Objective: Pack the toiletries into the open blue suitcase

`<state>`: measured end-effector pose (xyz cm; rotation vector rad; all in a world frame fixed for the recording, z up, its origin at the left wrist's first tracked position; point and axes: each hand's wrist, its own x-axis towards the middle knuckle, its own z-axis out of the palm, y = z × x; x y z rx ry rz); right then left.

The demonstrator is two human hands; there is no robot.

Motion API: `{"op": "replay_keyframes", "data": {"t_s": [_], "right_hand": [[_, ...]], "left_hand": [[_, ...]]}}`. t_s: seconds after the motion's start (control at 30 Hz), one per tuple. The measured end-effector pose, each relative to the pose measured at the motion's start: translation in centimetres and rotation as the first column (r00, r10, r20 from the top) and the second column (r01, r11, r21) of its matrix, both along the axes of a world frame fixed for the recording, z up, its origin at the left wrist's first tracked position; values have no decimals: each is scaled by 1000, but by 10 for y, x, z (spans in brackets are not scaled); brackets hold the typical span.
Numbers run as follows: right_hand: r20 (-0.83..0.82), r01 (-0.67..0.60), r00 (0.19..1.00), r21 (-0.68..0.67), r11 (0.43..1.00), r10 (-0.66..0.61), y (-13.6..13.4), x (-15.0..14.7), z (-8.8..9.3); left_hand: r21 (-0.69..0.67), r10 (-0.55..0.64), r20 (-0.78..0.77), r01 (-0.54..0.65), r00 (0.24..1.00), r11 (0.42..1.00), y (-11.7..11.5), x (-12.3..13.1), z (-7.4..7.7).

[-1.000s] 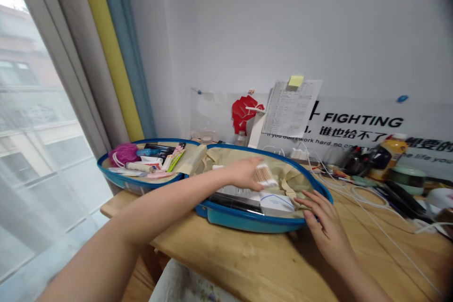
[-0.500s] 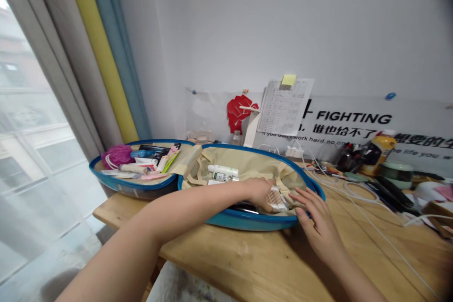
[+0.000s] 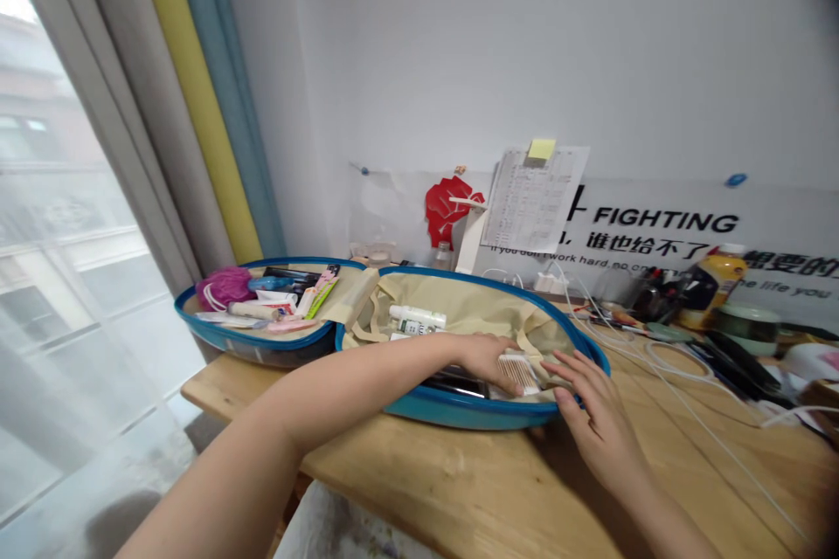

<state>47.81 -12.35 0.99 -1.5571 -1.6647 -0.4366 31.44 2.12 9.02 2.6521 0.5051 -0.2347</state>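
A yellow-capped bottle [image 3: 711,297] and white cables [image 3: 678,376] sit on the wooden desk [image 3: 688,472] below a FIGHTING poster [image 3: 665,221].

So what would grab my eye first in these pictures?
The open blue-rimmed travel case on the wooden desk stands out first, with the left hand and right hand close together at a pack of cotton swabs in its beige-lined half. A pink bath puff lies in the other half, and a red fist cutout shows on the wall behind.

one head-worn view, facing forward and down, close on left hand [image 3: 486,359], right hand [image 3: 599,424]
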Motion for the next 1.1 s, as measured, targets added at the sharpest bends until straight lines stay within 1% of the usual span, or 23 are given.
{"op": "replay_keyframes", "data": {"t_s": [0.07,0.13,0.23,0.3,0.37,0.47,0.53,0.57,0.6,0.63,0.67,0.77,0.83,0.9,0.97,1.03,1.1], "right_hand": [[-4,0,1000,0,1000,0,1,1,-1],[-13,1,1000,-4,1000,-1,1,2,-2],[-13,11,1000,-7,1000,-11,3,4,-3],[-1,13,1000,2,1000,-12,3,5,-5],[15,9,1000,12,1000,-9,4,6,-6],[25,8,1000,34,999,-9,5,8,-8],[28,5,1000,44,999,-6,5,9,-9],[30,3,1000,43,999,-5,5,9,-9],[31,3,1000,41,999,-4,5,9,-9],[33,2,999,39,999,-4,5,9,-9],[35,4,999,38,999,-6,4,9,-9],[36,11,999,28,1000,-12,3,9,-8],[40,9,999,11,1000,-9,2,10,-8],[47,2,999,-6,1000,-2,2,12,-9],[57,0,998,-11,1000,0,1,13,-9],[74,-4,997,-4,1000,4,1,14,-9],[95,-6,995,18,1000,5,1,13,-9]], "left_hand": [[-79,14,24,-12,1000,997,4,-1,1],[-121,19,57,-12,998,993,8,-3,2],[-125,37,132,-20,991,992,14,-10,7],[-124,89,223,-62,971,990,20,-20,12],[-125,174,355,-137,919,983,29,-35,18],[-109,328,513,-319,793,942,53,-71,27],[-63,428,542,-473,723,879,74,-103,33],[-21,479,538,-558,693,830,85,-121,35],[39,522,513,-626,681,779,96,-140,37],[123,565,481,-689,670,714,107,-160,39],[225,619,437,-745,653,627,117,-181,40],[324,699,388,-799,601,507,143,-241,37],[386,749,337,-809,570,442,155,-276,32],[438,794,280,-807,540,396,165,-304,25],[474,826,228,-800,515,368,173,-324,19],[496,847,184,-791,498,357,182,-338,14],[509,857,149,-782,493,361,190,-346,11]]}}
